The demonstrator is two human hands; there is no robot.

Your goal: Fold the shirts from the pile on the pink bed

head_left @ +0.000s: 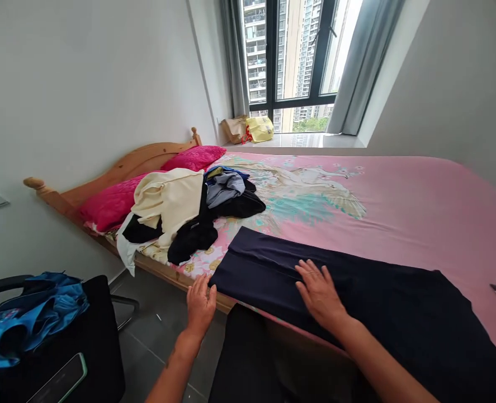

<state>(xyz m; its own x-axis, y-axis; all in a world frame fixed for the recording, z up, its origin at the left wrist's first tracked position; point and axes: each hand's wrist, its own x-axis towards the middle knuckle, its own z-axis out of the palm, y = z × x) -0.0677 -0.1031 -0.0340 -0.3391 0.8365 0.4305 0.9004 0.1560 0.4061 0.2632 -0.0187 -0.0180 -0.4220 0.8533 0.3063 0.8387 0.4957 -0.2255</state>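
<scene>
A dark navy garment (357,291) lies spread flat along the near edge of a bed covered by a pink floral sheet (398,196). My right hand (320,291) rests flat on the garment with fingers stretched out. My left hand (201,302) lies open at the garment's left corner, touching the bed edge. Neither hand holds anything.
A pile of clothes (189,207), cream, black and grey, sits near two magenta pillows (117,201) by the wooden headboard (117,168). A black chair (55,336) at left carries blue cloth (29,313) and a phone (58,380). Bags (250,129) stand on the window sill.
</scene>
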